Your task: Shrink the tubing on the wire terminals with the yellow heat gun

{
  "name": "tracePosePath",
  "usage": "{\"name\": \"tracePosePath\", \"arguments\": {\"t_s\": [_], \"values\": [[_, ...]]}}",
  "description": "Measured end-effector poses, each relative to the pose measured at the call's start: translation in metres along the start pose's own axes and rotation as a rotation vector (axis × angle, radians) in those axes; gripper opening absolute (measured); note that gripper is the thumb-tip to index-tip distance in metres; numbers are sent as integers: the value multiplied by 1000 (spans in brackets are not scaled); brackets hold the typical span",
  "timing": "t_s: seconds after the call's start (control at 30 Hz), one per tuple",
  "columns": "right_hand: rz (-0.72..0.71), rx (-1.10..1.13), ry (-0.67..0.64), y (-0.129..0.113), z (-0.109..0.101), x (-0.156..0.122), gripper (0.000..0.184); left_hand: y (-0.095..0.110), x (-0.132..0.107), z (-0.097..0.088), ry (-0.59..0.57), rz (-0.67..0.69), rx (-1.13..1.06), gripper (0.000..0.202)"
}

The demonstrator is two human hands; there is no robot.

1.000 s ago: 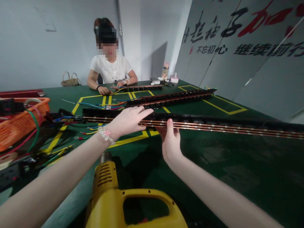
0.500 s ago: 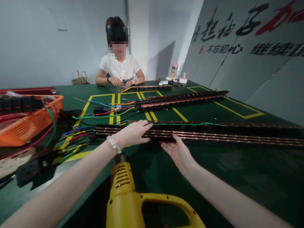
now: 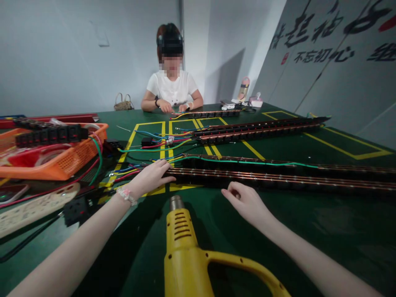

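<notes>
A long black strip with bare copper bars (image 3: 262,178) lies across the table in front of me. My left hand (image 3: 152,176) is over its left end, fingers on top and thumb along the near side, gripping it. Coloured wires (image 3: 126,175) come out at that end, beside my wrist. My right hand (image 3: 244,199) is just short of the strip's near edge, apart from it, with fingers curled in and nothing visible in them. Below, between my forearms, a yellow heat gun (image 3: 182,247) points its metal nozzle toward the strip.
A second strip with a green wire (image 3: 247,160) lies just behind. Farther back is another wired strip (image 3: 247,130). An orange basket (image 3: 71,165) of parts, a beige power strip (image 3: 46,206) and a black socket block (image 3: 76,210) stand left. A co-worker (image 3: 173,88) sits across the table.
My left hand has slid left along the strip to its wired end. My right hand has come off the strip toward me, and its fingers have curled. The view has turned left.
</notes>
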State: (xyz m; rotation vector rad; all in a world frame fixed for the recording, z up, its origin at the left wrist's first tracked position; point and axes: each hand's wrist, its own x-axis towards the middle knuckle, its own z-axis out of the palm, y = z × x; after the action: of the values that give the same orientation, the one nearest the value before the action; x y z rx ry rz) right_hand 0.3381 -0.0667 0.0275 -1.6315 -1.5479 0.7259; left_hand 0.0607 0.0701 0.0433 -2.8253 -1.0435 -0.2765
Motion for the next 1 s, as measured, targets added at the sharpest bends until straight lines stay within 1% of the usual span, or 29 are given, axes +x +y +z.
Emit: {"name": "tracePosePath", "arguments": {"t_s": [0.1,0.2,0.33,0.47,0.53,0.63,0.7,0.77,0.83,0.87,0.9,0.97,1.0], "values": [[-72,-151,18,5,-3,4,28,4,-1,6,29,-23,13,36],[-102,-258,1,9,-3,5,28,8,-2,11,67,-43,30,35],[-81,-372,-16,15,-4,7,22,14,-5,15,127,-50,45,35],[-44,-456,40,21,-12,14,24,26,-4,17,147,-58,40,38],[-39,-488,100,23,-21,18,27,36,0,16,135,-59,10,39],[-43,-519,216,28,-37,22,34,49,9,12,72,-8,-38,39],[-45,-522,256,32,-46,23,36,51,14,8,39,25,-84,38],[-48,-512,265,35,-51,22,35,47,11,2,26,60,-136,36],[-53,-491,245,33,-51,20,36,37,-1,-3,42,71,-149,35],[-56,-473,213,30,-49,19,35,31,-9,-4,62,49,-131,36],[-59,-448,163,26,-46,17,35,25,-19,-4,92,-2,-106,38],[-75,-367,-5,13,-36,12,32,16,-39,0,134,-123,-56,43],[-79,-313,-103,4,-30,8,31,13,-47,3,137,-165,-27,43]]}}
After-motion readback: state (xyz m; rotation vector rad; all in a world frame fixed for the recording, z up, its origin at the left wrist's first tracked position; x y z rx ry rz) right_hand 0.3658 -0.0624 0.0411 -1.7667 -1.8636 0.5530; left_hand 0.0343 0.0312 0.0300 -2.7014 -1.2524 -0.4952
